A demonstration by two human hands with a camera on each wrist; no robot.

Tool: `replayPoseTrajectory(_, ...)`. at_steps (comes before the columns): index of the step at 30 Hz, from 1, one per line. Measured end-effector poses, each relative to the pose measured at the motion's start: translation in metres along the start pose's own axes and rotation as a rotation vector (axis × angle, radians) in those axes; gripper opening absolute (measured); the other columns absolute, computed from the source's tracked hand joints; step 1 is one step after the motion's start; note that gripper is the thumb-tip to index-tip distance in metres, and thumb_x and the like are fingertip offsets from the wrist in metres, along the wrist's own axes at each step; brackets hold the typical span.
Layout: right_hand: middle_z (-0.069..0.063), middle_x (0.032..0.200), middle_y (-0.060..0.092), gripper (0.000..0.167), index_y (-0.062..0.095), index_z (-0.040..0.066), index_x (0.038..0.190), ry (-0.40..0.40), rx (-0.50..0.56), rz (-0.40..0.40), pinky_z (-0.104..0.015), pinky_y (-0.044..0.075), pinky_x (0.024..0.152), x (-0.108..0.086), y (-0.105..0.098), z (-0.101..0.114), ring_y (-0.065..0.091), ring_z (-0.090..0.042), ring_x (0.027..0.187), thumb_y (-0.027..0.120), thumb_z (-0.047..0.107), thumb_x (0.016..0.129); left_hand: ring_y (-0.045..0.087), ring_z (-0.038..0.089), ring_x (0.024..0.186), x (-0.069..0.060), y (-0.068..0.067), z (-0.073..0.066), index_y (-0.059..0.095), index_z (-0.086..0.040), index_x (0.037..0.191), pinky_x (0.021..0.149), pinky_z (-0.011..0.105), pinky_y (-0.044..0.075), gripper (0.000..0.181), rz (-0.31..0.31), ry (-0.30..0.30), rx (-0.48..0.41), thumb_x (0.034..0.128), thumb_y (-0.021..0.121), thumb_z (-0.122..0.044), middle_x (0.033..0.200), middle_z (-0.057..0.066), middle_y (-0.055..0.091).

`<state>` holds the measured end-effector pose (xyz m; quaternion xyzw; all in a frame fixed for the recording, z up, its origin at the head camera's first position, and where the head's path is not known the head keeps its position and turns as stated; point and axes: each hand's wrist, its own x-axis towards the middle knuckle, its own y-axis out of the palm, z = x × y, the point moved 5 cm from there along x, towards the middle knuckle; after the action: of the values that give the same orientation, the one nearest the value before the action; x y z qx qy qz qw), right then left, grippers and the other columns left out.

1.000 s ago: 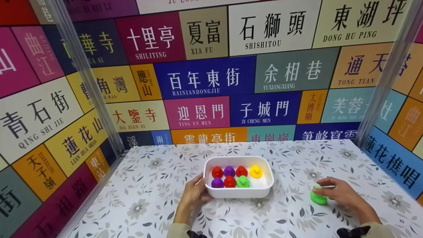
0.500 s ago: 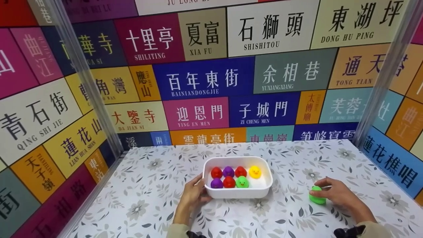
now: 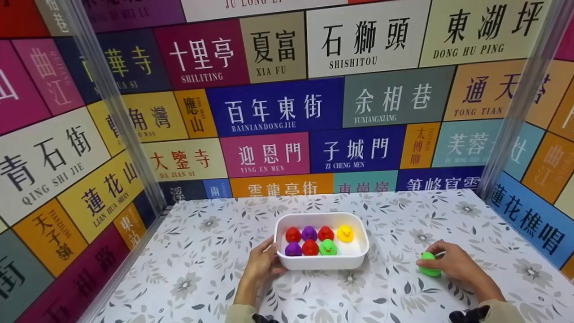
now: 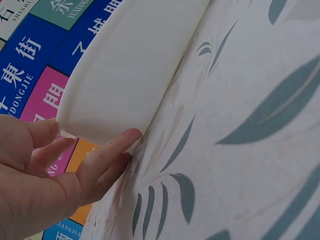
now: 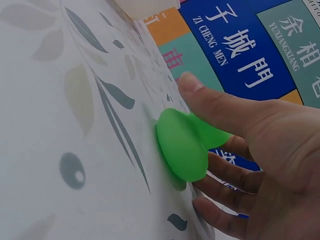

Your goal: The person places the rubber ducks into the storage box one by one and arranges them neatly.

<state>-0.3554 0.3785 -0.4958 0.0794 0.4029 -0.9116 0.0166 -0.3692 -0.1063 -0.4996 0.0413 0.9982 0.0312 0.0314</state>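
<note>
In the head view a white plastic box (image 3: 322, 262) stands on the table. My left hand (image 3: 261, 264) rests against its left end. The left wrist view shows the fingers (image 4: 107, 150) fairly straight, touching the box's outer wall (image 4: 125, 65) and rim. Over to the right, my right hand (image 3: 457, 264) pinches a green toy duck (image 3: 429, 265) between thumb and fingers. In the right wrist view the duck (image 5: 182, 145) sits at the tabletop, its head partly covered by the thumb (image 5: 220, 105). Several ducks lie in the box, including a yellow one (image 3: 345, 233) and a green one (image 3: 328, 247).
Red ducks (image 3: 310, 247) and purple ducks (image 3: 293, 249) fill the left part of the box. The table wears a leaf-and-flower patterned cover (image 3: 202, 251). Panels with Chinese place names (image 3: 276, 105) rise behind it and at both sides, with clear posts (image 3: 511, 107) at the corners.
The green duck in my right hand has turned slightly, and the fingers have settled closer around it. My left hand stays at the box. The head view has shifted a little.
</note>
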Motion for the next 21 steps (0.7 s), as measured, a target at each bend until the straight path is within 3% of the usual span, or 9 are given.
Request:
replayPoseTrajectory(6,-0.021,0.118,0.065,0.063,0.065,0.003,0.113,-0.032,-0.024,-0.024,-0.037,0.051,0.08,-0.002,-0.002,0.006,0.061,-0.032,0.105,0.08,0.053,0.079,0.069,0.03,0.1,0.0,0.0,-0.001,0.035,0.0,0.153,0.076,0.05,0.063,0.052,-0.004,-0.003,-0.007,0.1061,0.046,-0.019,0.133,0.034,0.059)
replayPoseTrajectory(10,-0.024,0.127,0.06,0.06,0.065,0.003,0.119,-0.043,0.026,-0.026,-0.034,0.055,0.073,-0.005,-0.002,0.011,0.061,-0.033,0.108,0.078,0.049,0.083,0.069,0.031,0.099,-0.001,0.0,0.0,0.035,0.0,0.153,0.076,0.05,0.063,0.052,-0.004,-0.001,-0.009,0.1062,0.046,-0.019,0.132,0.034,0.059)
replayPoseTrajectory(14,-0.028,0.133,0.053,0.057,0.063,0.004,0.123,-0.023,0.106,-0.006,-0.033,0.056,0.064,-0.007,0.0,0.015,0.062,-0.024,0.091,0.078,0.044,0.085,0.069,0.031,0.1,-0.001,0.001,0.0,0.035,0.0,0.153,0.079,0.052,0.062,0.052,-0.003,-0.007,-0.017,0.1062,0.046,-0.019,0.132,0.034,0.059)
replayPoseTrajectory(17,-0.03,0.134,0.051,0.055,0.063,0.004,0.124,-0.031,0.109,-0.013,-0.033,0.056,0.061,-0.008,0.0,0.017,0.061,-0.019,0.077,0.077,0.041,0.086,0.068,0.031,0.101,-0.001,0.001,0.0,0.035,0.0,0.154,0.08,0.053,0.061,0.052,-0.001,-0.011,-0.024,0.1064,0.046,-0.018,0.133,0.034,0.059)
replayPoseTrajectory(21,-0.031,0.136,0.05,0.056,0.062,0.004,0.125,-0.036,0.113,-0.016,-0.035,0.057,0.061,-0.008,0.001,0.018,0.061,-0.019,0.072,0.077,0.042,0.086,0.068,0.031,0.102,0.0,0.001,0.001,0.034,0.0,0.154,0.079,0.052,0.062,0.052,-0.002,-0.009,-0.014,0.1066,0.046,-0.018,0.134,0.035,0.058)
